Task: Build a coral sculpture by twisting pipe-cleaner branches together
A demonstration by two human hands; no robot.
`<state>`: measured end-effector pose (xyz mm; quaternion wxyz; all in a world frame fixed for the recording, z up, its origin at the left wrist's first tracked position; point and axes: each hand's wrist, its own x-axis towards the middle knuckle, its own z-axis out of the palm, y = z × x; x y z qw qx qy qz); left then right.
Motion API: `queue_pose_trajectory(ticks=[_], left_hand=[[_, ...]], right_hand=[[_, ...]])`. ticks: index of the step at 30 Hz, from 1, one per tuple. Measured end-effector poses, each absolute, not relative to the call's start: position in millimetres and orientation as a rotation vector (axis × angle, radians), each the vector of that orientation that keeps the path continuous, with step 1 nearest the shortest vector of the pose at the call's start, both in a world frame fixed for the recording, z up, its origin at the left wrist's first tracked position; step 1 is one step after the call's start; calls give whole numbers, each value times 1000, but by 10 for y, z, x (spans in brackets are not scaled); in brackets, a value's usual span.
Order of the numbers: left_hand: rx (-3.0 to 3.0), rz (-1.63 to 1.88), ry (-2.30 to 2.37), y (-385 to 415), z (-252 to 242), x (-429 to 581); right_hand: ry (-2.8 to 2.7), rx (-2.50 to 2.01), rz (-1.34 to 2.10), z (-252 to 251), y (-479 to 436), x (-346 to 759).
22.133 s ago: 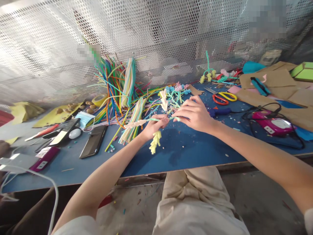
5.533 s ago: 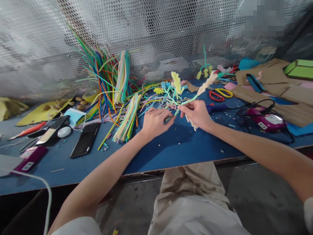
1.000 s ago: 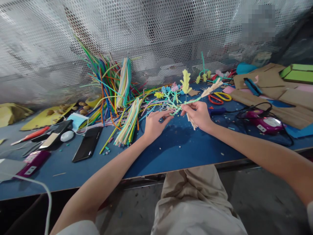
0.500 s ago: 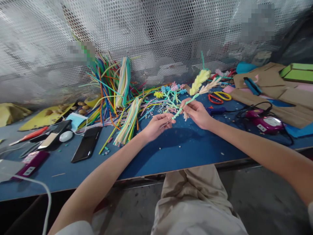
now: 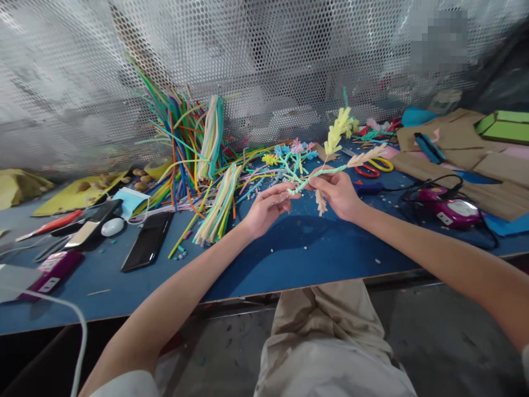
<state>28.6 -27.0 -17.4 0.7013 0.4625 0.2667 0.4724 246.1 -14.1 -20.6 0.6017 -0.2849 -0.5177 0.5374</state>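
My right hand (image 5: 338, 194) pinches a pale green pipe cleaner stem (image 5: 334, 170) above the blue table. From the stem branch a yellow leafy sprig (image 5: 339, 130) on a thin bare stalk, a beige sprig (image 5: 366, 155) pointing right, and another beige sprig (image 5: 321, 203) hanging below the fingers. My left hand (image 5: 270, 207) is at the stem's twisted lower left end, its fingers closed lightly against it. Behind my hands lies a green branching piece with pink, blue and yellow flowers (image 5: 296, 146).
Pipe cleaner bundles (image 5: 219, 204) stand left of my hands. A black phone (image 5: 146, 242) and a purple device (image 5: 53, 271) lie farther left. To the right are scissors (image 5: 381, 164), a corded purple device (image 5: 448, 207) and brown cardboard (image 5: 446, 132). A perforated metal screen (image 5: 264, 60) rises behind.
The yellow sprig has turned more upright and spread away from the beige one, which tilts lower to the right. The other beige sprig hangs lower. My left fingers have straightened somewhat.
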Motion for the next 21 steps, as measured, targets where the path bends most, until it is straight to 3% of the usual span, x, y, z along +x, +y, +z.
queue_pose_trajectory(ticks=[9, 21], left_hand=[[1320, 1128, 636, -281, -274, 333], [1446, 1092, 888, -331, -226, 376]], right_hand=[[-1137, -680, 1269, -128, -210, 2409], [-1526, -847, 611, -151, -236, 2513]])
